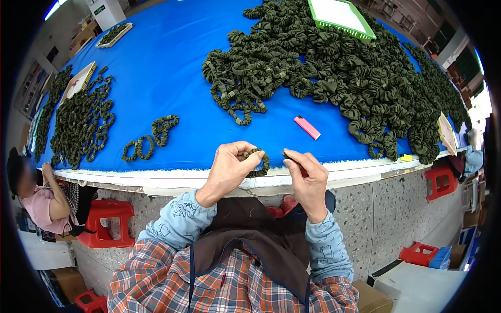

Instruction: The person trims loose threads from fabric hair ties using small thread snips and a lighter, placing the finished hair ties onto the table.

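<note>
Left hand (233, 168) pinches dark green gathered-fabric ring (265, 165) over the blue-covered table's (193, 130) near edge; right hand (308, 177), just apart, pinches small dark object, unclear. Green plastic tray (345, 32), white inside; pale shallow tray (116, 40), far left, holds dark green pieces (111, 33).

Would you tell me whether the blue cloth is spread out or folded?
Spread out: the blue cloth covers the table broadly, its frayed edge running along the near side, under heaps of green scrunchies.

workshop, blue-covered worktable (156, 62), heaped scrunchies (360, 78), red stools (107, 221)
</note>
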`<action>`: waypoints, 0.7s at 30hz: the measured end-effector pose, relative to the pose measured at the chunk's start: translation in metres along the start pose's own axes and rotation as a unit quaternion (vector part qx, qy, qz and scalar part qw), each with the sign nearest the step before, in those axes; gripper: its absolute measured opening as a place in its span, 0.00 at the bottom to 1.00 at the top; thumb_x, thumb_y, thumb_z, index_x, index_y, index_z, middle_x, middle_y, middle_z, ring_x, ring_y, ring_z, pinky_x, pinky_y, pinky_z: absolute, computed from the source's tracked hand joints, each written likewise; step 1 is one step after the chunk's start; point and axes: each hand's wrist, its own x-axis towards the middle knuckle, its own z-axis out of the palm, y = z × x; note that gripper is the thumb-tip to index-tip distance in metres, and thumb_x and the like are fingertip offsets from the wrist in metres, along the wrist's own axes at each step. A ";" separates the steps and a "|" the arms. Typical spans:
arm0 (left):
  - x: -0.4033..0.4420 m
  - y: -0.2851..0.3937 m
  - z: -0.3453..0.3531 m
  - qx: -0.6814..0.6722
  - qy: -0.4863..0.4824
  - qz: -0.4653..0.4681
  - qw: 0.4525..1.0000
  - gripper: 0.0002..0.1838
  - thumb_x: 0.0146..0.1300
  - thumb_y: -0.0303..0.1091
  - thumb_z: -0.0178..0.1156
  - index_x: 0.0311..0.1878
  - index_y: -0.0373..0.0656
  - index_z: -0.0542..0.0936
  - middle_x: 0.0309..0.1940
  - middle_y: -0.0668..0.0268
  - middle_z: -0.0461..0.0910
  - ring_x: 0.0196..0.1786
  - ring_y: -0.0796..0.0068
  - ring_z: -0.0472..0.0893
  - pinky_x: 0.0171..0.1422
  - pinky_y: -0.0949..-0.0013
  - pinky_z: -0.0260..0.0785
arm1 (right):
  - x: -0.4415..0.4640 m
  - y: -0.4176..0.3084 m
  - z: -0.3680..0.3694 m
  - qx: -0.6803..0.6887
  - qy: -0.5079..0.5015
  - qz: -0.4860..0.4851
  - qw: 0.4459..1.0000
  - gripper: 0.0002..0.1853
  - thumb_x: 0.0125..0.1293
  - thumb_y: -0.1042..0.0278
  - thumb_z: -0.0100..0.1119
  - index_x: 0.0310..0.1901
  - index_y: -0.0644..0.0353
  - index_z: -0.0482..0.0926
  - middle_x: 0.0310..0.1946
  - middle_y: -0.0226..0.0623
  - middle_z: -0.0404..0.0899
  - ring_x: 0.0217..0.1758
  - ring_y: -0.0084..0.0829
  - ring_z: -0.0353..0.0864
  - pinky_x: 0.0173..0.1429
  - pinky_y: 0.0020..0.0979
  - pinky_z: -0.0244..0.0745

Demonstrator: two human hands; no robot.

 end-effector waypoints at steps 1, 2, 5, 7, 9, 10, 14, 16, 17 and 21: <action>0.000 0.000 -0.001 0.000 0.001 0.000 1.000 0.06 0.61 0.28 0.64 0.33 0.34 0.84 0.20 0.72 0.78 0.20 0.90 0.66 0.23 0.84 0.55 | 0.000 0.000 0.000 0.000 -0.001 -0.001 1.000 0.16 0.59 0.76 0.69 0.50 0.56 0.85 0.30 0.27 0.76 0.24 0.19 0.66 0.27 0.22 0.62; 0.000 0.000 -0.002 -0.006 -0.005 -0.008 1.000 0.06 0.61 0.28 0.65 0.34 0.34 0.84 0.21 0.72 0.78 0.22 0.89 0.67 0.24 0.84 0.57 | 0.000 -0.002 0.001 0.015 -0.012 0.011 1.000 0.16 0.59 0.76 0.69 0.50 0.56 0.85 0.30 0.27 0.76 0.24 0.18 0.66 0.27 0.22 0.62; 0.001 0.001 -0.003 -0.021 -0.027 -0.033 0.999 0.05 0.61 0.27 0.66 0.37 0.35 0.84 0.24 0.70 0.80 0.25 0.88 0.71 0.28 0.83 0.61 | -0.001 -0.006 0.003 0.059 -0.042 0.047 0.996 0.16 0.61 0.78 0.68 0.51 0.58 0.85 0.31 0.28 0.77 0.25 0.17 0.65 0.27 0.21 0.60; -0.004 0.003 -0.001 0.018 -0.006 0.005 1.000 0.04 0.61 0.26 0.66 0.36 0.36 0.84 0.25 0.69 0.80 0.26 0.86 0.71 0.29 0.82 0.62 | -0.003 -0.002 0.006 0.065 -0.038 0.038 0.996 0.16 0.61 0.78 0.67 0.51 0.59 0.84 0.31 0.28 0.77 0.25 0.17 0.64 0.27 0.20 0.60; -0.010 0.006 0.003 0.094 0.041 0.081 0.991 0.03 0.59 0.26 0.66 0.35 0.37 0.85 0.25 0.68 0.80 0.27 0.83 0.72 0.32 0.78 0.64 | -0.005 0.006 0.009 0.077 -0.032 0.018 0.996 0.15 0.63 0.77 0.67 0.52 0.60 0.84 0.31 0.27 0.76 0.25 0.16 0.64 0.28 0.19 0.58; -0.011 0.006 0.004 0.131 0.064 0.119 0.982 0.03 0.58 0.25 0.66 0.34 0.37 0.85 0.26 0.67 0.80 0.28 0.82 0.72 0.33 0.77 0.66 | -0.004 0.008 0.010 0.082 -0.029 0.007 0.996 0.15 0.63 0.77 0.66 0.52 0.61 0.83 0.31 0.26 0.76 0.25 0.15 0.64 0.28 0.18 0.57; -0.007 0.005 -0.002 0.286 0.045 0.366 0.884 0.05 0.57 0.24 0.66 0.37 0.38 0.85 0.28 0.65 0.80 0.31 0.79 0.74 0.37 0.75 0.67 | 0.001 0.009 0.011 0.220 0.000 0.147 0.964 0.15 0.63 0.78 0.66 0.52 0.62 0.82 0.31 0.26 0.77 0.27 0.15 0.66 0.29 0.18 0.62; -0.007 -0.012 -0.015 0.298 0.051 0.407 0.862 0.06 0.57 0.24 0.66 0.39 0.38 0.85 0.28 0.66 0.80 0.32 0.79 0.74 0.37 0.76 0.67 | 0.006 0.017 0.010 0.250 -0.002 0.174 0.952 0.15 0.64 0.78 0.65 0.53 0.63 0.81 0.32 0.26 0.77 0.28 0.15 0.67 0.31 0.17 0.64; 0.000 -0.025 -0.028 0.261 0.055 0.375 0.888 0.07 0.58 0.24 0.65 0.40 0.38 0.84 0.27 0.66 0.80 0.32 0.80 0.74 0.37 0.77 0.66 | 0.012 0.026 0.010 0.236 -0.006 0.154 0.959 0.15 0.65 0.77 0.65 0.53 0.64 0.80 0.33 0.26 0.77 0.29 0.15 0.68 0.31 0.17 0.64; 0.004 -0.003 -0.091 0.070 0.181 0.128 0.973 0.06 0.62 0.24 0.63 0.42 0.38 0.84 0.26 0.68 0.80 0.31 0.83 0.73 0.35 0.80 0.64 | 0.070 0.039 -0.011 0.059 0.024 0.147 0.987 0.18 0.63 0.71 0.67 0.54 0.64 0.79 0.28 0.27 0.78 0.27 0.17 0.68 0.32 0.19 0.66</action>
